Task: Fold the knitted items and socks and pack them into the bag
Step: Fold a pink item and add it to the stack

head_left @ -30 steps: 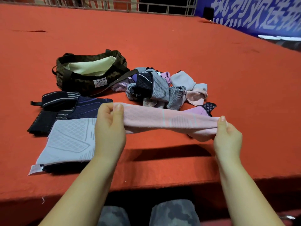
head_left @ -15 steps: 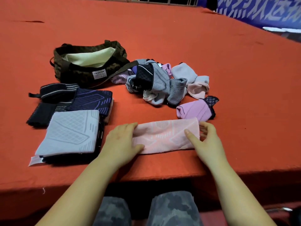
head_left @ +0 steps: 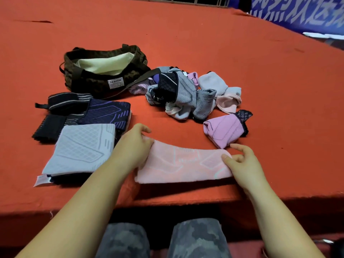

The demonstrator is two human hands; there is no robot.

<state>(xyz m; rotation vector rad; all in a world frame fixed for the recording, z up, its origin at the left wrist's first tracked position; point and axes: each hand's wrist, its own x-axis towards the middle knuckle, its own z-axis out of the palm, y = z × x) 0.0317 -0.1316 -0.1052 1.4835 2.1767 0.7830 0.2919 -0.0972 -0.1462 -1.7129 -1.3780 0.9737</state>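
Your left hand (head_left: 133,146) grips the left end of the pink knitted sleeve (head_left: 183,165), fingers curled over its top edge, while your right hand (head_left: 240,162) pinches the right end between thumb and fingers. The sleeve lies stretched flat near the front edge of the red table (head_left: 223,53). At nine o'clock from it sits the folded stack, a pale grey knitted piece (head_left: 80,148) on top, with a navy patterned piece (head_left: 108,111) and black striped items (head_left: 63,101) behind. At eleven o'clock the open camouflage bag (head_left: 104,71) shows its pale lining. The unfolded heap of socks (head_left: 186,94) lies at twelve o'clock, and a folded lilac sock (head_left: 224,130) at one o'clock, just beside your right hand.
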